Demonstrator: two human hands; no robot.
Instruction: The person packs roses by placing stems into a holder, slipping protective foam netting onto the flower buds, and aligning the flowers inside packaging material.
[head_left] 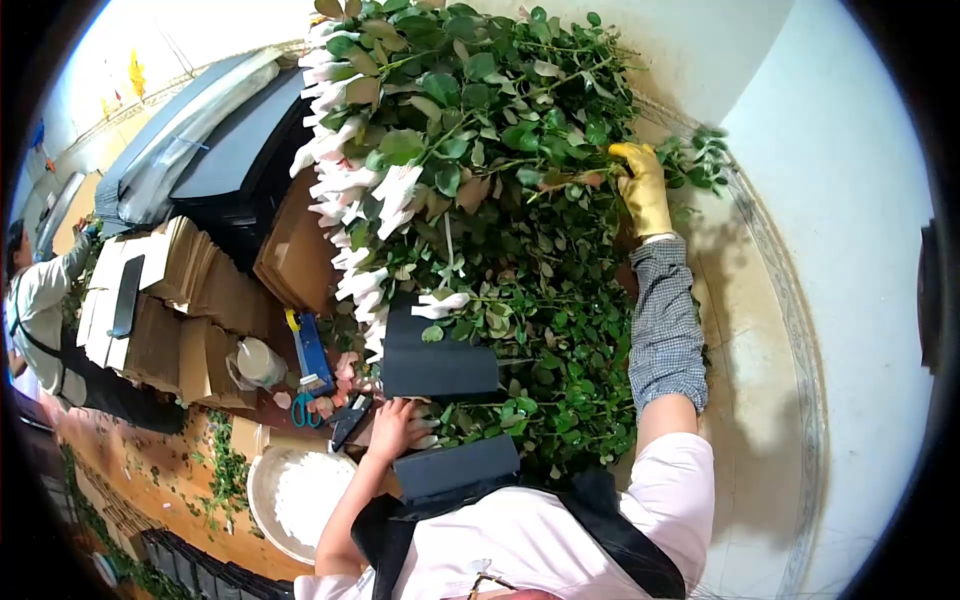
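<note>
Head view: leafy stems (485, 95) lie heaped before the person, white wraps (400, 190) at their left ends. The gloved right hand (640, 182) has its fingers bent at the far right of the heap; whether they grip a stem cannot be told. The bare left hand (397, 428) rests beside the black card (440, 365), its hold unclear. The step appears to be handling a stem, calling for a secure, leaf-clear grasp. No brand or writing is legible.

Yellow-gloved right hand (642, 190) at leafy stems (500, 130), bare left hand (396, 430) beside dark sheet (440, 368), white basin (257, 498) nearby
</note>
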